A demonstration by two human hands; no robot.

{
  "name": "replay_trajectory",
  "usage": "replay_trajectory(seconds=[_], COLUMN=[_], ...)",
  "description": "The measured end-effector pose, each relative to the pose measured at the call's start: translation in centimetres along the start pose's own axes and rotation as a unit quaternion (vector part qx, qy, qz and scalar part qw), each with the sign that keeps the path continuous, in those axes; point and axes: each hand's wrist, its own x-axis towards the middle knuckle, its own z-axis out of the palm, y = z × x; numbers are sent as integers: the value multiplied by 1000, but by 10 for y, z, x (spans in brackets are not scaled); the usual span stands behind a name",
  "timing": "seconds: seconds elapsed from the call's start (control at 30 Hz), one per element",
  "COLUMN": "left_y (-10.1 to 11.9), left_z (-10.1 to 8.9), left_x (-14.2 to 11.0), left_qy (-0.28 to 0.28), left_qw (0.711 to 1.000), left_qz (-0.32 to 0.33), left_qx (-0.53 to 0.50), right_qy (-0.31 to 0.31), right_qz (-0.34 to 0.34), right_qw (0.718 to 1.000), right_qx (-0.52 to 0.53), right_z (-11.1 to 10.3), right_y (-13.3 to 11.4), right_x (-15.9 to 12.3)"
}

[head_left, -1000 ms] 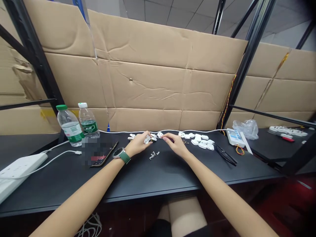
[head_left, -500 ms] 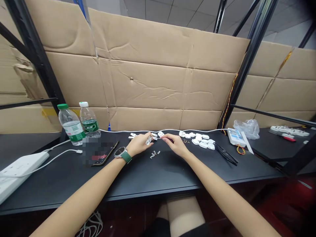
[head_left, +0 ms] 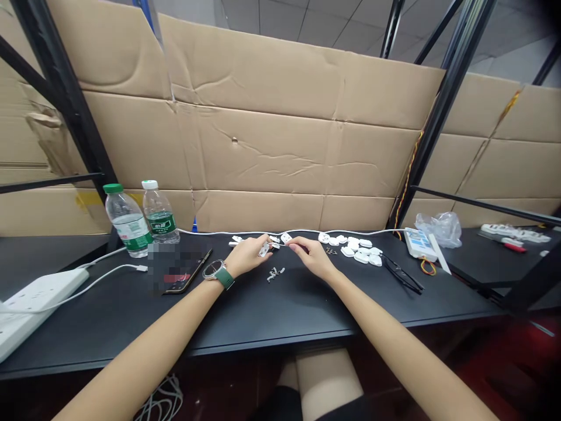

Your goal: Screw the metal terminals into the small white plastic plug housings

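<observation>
My left hand (head_left: 249, 256), with a watch on its wrist, is closed on a small white plastic piece (head_left: 263, 250). Just to the right, my right hand (head_left: 312, 257) pinches a thin, light-coloured rod (head_left: 284, 244) that points at the white piece; its exact kind is too small to make out. Beyond the hands lie more white plastic parts (head_left: 286, 238), partly covered by the fingers. Nearer to me is a small heap of metal-looking bits (head_left: 274, 274). Right of my right hand sit several rounded white plastic pieces (head_left: 362, 256) and some tiny brass-coloured parts (head_left: 331, 251).
Two water bottles (head_left: 161, 219) and a phone (head_left: 188, 275) stand or lie left, beside a white power strip (head_left: 39, 298). Black glasses (head_left: 402, 275), a white box (head_left: 419, 244) and a plastic bag (head_left: 442, 230) are right. Cardboard (head_left: 272, 134) walls the back of the black table (head_left: 280, 321).
The view has shifted very slightly. Both hands keep the same hold and place, with no clear movement of the parts.
</observation>
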Motion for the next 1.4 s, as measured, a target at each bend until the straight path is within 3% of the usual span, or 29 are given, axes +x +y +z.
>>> replay_trajectory(seconds=[0.63,0.93,1.2,1.4], left_y=[-3,-2,5,11], left_z=[2,1,-3,-5], left_x=[-1,-1,-1,-1], left_qy=[-4,-5,-18,-34], left_qw=[1000,1000,999,996], left_qz=[9,7,9,3], left_qx=[6,12,44,83], right_qy=[-6,-12,-24,-35], right_qz=[-6,-51,57,52], right_qw=[1000,999,997,995], right_qx=[-16,-12,-54,-73], right_z=[0,1,2,0], right_y=[2,2,8,6], right_x=[0,1,0,1])
